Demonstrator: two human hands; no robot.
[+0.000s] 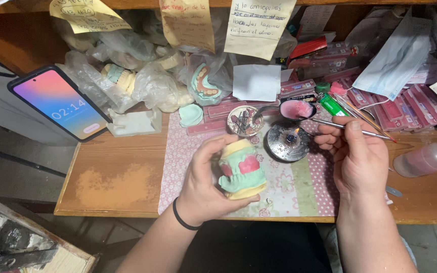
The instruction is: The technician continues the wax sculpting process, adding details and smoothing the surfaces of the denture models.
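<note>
The left hand [206, 184] has its fingers wrapped around a dental cast [240, 169], yellow and mint green with pink wax patches, holding it just above the patterned mat [299, 189] on the wooden table [117, 182]. The right hand [356, 156] pinches a thin metal tool [330, 124] between thumb and fingertips, its tip reaching toward a small dish of pink wax [298, 108]. Just below that tip, a little flame burns in a round metal burner [287, 142]. A phone [59, 102] leans at the left, and a pinkish plastic bottle [427, 158] lies at the right.
</note>
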